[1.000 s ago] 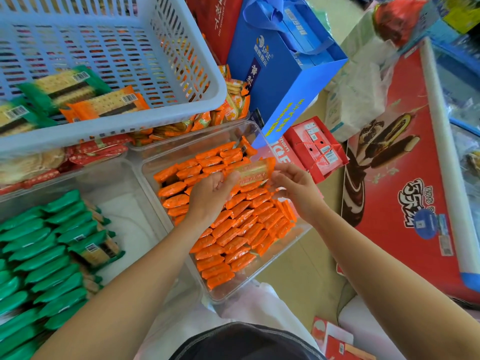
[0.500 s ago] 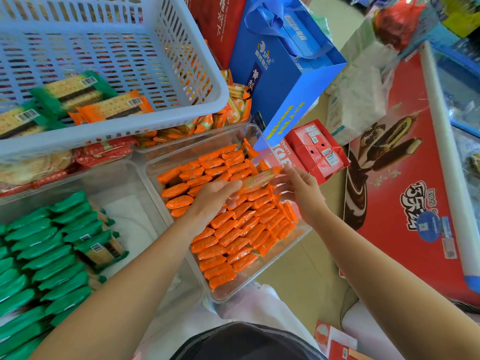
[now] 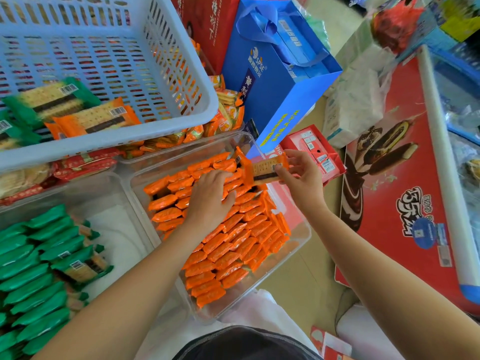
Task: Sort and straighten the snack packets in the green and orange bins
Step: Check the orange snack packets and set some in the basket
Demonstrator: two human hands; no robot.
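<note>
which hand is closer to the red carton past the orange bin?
Right. The right hand, pinching an orange packet, sits just beside the red carton; the left hand rests farther left on the binned packets.

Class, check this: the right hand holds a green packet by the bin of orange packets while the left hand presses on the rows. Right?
No: the head view shows the packet in the right hand is orange, not green. The left hand presses on the rows.
</note>
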